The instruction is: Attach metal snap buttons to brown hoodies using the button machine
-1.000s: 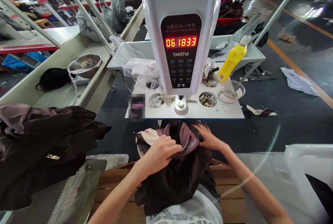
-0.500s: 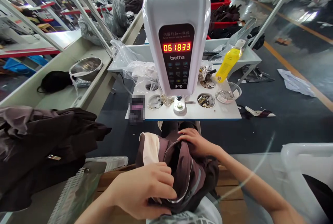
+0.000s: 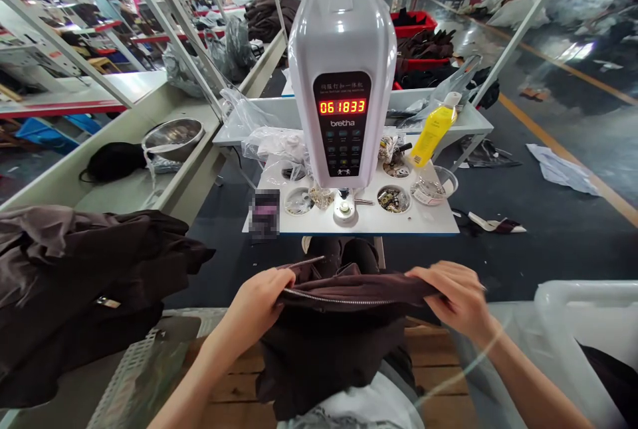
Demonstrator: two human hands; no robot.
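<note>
A dark brown garment [image 3: 333,343] with a silver zipper [image 3: 339,298] lies over my lap. My left hand [image 3: 259,303] is closed on its zippered edge at the left. My right hand [image 3: 458,296] grips the same edge at the right, so the zipper runs taut between them. Just beyond stands a white snap-button machine [image 3: 343,77] showing 061833, on a white table [image 3: 423,220] with round cups of metal parts [image 3: 393,198].
A pile of dark brown garments [image 3: 74,276] lies at my left on a mesh basket [image 3: 134,376]. A white plastic bin [image 3: 573,336] sits at my right. A yellow bottle [image 3: 431,133], plastic bags and a steel bowl [image 3: 172,137] stand beyond.
Both hands have moved apart and pulled the garment's zippered edge out flat and taut; before, the left hand was bunching it near my lap and the right lay on top.
</note>
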